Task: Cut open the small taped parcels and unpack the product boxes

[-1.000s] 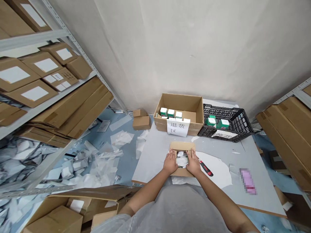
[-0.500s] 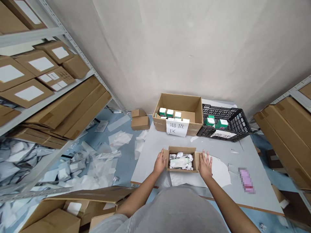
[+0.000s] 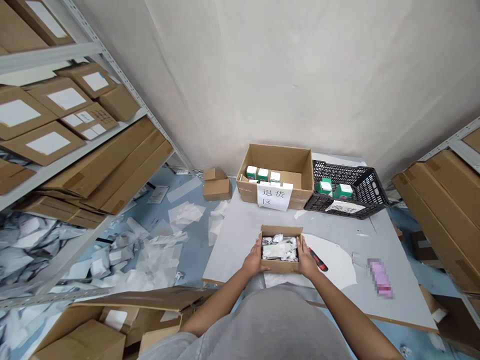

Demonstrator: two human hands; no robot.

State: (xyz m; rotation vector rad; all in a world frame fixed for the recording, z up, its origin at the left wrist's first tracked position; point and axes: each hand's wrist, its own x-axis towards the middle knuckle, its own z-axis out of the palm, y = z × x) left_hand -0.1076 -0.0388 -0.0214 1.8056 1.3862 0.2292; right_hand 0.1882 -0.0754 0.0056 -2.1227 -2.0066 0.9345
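Note:
A small open cardboard box [image 3: 280,266] stands near the table's front edge, its back flap upright. Crumpled white paper [image 3: 280,249] fills it, with a flatter pale green-white piece on top. My left hand [image 3: 254,259] is pressed against the box's left side, and my right hand [image 3: 306,260] clasps the opposite side. Between them they grip the box; its side flaps are mostly hidden by my fingers. Just right of my right hand, a red and black utility knife [image 3: 318,259] lies on a white paper sheet [image 3: 343,257].
Behind, a large cardboard box [image 3: 303,197] and a black plastic crate [image 3: 352,212] hold green-and-white small boxes. A blurred pink-purple item [image 3: 380,278] lies on the table [image 3: 228,250] at right. Shelves [image 3: 123,135] with cartons flank both sides. Open carton [image 3: 142,300] at lower left.
Both hands have moved inward from the spread side flaps to the box's sides, and those flaps no longer stick out. The utility knife beside my right hand has come into view.

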